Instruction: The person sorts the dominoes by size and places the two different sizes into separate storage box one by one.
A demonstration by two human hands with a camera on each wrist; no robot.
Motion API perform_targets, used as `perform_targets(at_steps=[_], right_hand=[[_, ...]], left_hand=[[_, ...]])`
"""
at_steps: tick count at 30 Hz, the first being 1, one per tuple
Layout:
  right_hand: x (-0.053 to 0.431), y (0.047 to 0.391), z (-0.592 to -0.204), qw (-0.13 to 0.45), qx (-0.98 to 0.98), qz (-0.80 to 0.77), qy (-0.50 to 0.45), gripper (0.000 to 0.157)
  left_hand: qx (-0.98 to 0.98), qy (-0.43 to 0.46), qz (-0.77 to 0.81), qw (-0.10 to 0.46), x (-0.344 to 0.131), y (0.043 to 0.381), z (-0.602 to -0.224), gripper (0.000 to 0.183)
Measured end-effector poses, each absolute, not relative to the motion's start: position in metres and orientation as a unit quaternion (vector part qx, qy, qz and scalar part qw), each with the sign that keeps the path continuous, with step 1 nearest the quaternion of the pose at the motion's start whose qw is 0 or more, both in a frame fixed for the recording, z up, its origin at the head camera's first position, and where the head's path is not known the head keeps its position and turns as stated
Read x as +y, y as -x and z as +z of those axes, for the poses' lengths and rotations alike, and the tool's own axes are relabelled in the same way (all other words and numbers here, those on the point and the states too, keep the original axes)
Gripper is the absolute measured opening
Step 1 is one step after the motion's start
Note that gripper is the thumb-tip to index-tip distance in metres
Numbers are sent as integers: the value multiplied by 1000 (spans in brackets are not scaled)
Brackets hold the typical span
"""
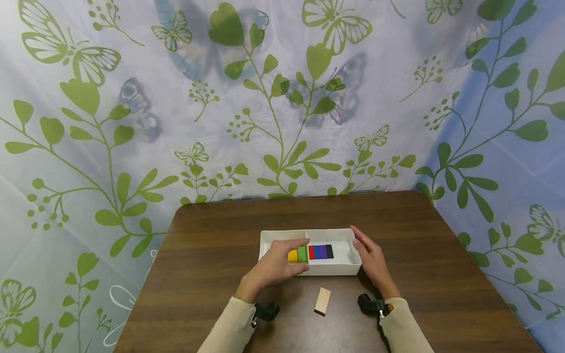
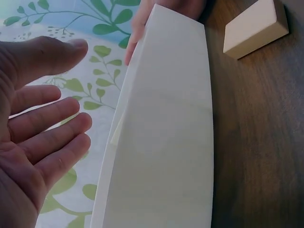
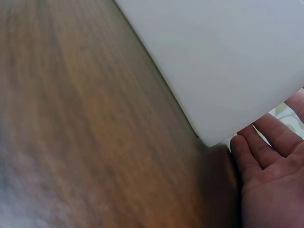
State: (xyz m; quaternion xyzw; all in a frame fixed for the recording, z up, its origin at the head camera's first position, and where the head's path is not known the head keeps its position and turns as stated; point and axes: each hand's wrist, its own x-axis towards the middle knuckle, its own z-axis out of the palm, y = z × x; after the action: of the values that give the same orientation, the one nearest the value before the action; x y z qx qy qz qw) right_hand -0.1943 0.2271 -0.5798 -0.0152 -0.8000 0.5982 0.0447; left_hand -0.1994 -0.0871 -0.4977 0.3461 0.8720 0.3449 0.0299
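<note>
A white two-compartment tray (image 1: 333, 270) lies on the brown table. My left hand (image 1: 274, 262) hovers over its left compartment, fingers loosely extended and holding nothing. Beneath that hand, a yellow block (image 1: 293, 256) and a green block (image 1: 302, 254) show; anything farther left is hidden. Right of the divider stands a row of blocks: red (image 1: 311, 252), blue, purple (image 1: 322, 252) and black (image 1: 329, 251). My right hand (image 1: 372, 260) rests against the tray's right end, its fingers fairly straight. In the right wrist view, the fingers (image 3: 268, 147) reach behind the tray's corner.
A plain wooden block (image 1: 322, 301) lies on the table in front of the tray, between my forearms. A black wrist camera (image 1: 267, 311) sits on the left wrist, another (image 1: 372, 305) on the right. A leaf-and-butterfly curtain (image 1: 282, 98) hangs behind the table.
</note>
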Motion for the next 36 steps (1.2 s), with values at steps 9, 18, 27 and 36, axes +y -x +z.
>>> perform_targets(at_steps=[9, 18, 27, 36], right_hand=[[227, 191, -574, 39, -795, 605, 17, 53], [229, 196, -584, 42, -796, 603, 19, 53], [230, 199, -590, 39, -798, 601, 23, 53], [226, 192, -575, 44, -792, 608, 17, 52]], left_hand=[[846, -371, 382, 27, -87, 189, -506, 60], [831, -407, 378, 40, -78, 173, -515, 61], [834, -403, 368, 82, -71, 162, -526, 64], [834, -416, 353, 80, -70, 160, -537, 64]])
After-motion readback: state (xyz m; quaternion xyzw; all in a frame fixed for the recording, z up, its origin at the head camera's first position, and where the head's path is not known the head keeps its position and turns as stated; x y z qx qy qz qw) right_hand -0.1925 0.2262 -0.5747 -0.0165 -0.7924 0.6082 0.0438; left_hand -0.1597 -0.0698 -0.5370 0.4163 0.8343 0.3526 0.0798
